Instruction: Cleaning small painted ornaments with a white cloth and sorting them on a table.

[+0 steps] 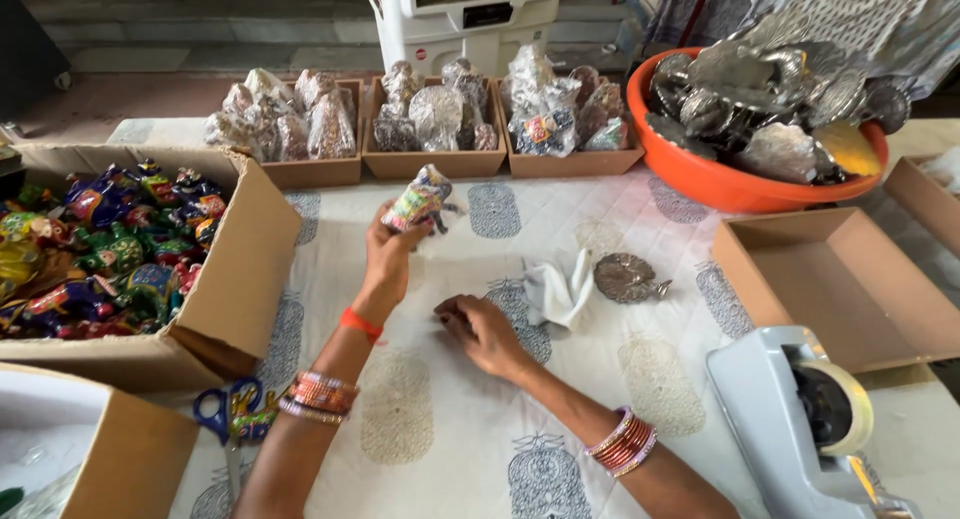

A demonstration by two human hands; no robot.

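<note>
My left hand (385,254) holds up a small colourful elephant figurine (420,201) wrapped in clear plastic, above the printed white cloth (420,419). My right hand (482,329) rests on the cloth with its fingers curled; whether it pinches something small I cannot tell. Just right of it lie a crumpled white cloth (555,291) and a silver peacock-shaped metal piece (625,277). Both wrists wear bangles.
A cardboard box (245,249) of colourful figurines stands at left. Three shallow boxes (435,161) of wrapped figurines line the back. An orange tub (720,184) holds silver pieces. An empty brown tray (840,279), a tape dispenser (800,419) and blue-handled scissors (225,411) lie nearby.
</note>
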